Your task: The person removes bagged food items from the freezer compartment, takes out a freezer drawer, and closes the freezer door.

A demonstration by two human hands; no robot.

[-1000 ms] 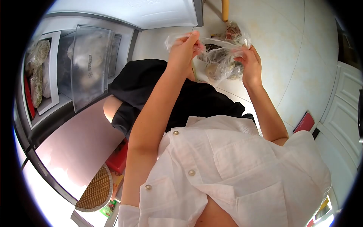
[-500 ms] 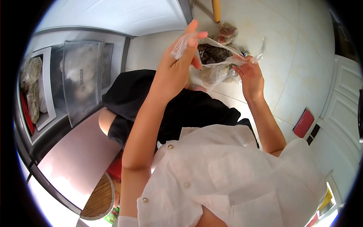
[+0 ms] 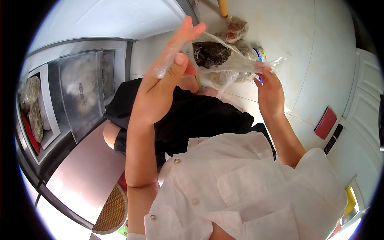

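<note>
A clear plastic bag (image 3: 243, 61) is stretched between my two hands above the floor. Behind or inside its film shows a dark, blackish lump (image 3: 211, 54); I cannot tell which. My left hand (image 3: 158, 86) is raised, fingers pointing up, with part of the thin plastic caught across the thumb and palm. The bag's gathered end is pinched by my right hand (image 3: 271, 89), and a loose tip sticks out past the fingers. On the floor just beyond are a bag with reddish contents (image 3: 237, 30) and another clear bag of pale contents (image 3: 224, 78), partly hidden.
At left an open freezer drawer (image 3: 50, 110) holds wrapped packages (image 3: 35, 106), beside a clear drawer front (image 3: 82, 94). The white door (image 3: 104, 18) hangs open above. A red flat object (image 3: 325, 123) lies on the tiled floor (image 3: 296, 48) at right, near white cabinets (image 3: 366, 88).
My left hand has moved left, spreading the bag wider between the hands. My right hand has shifted slightly right and down. A blue-and-yellow package behind the bag now shows more.
</note>
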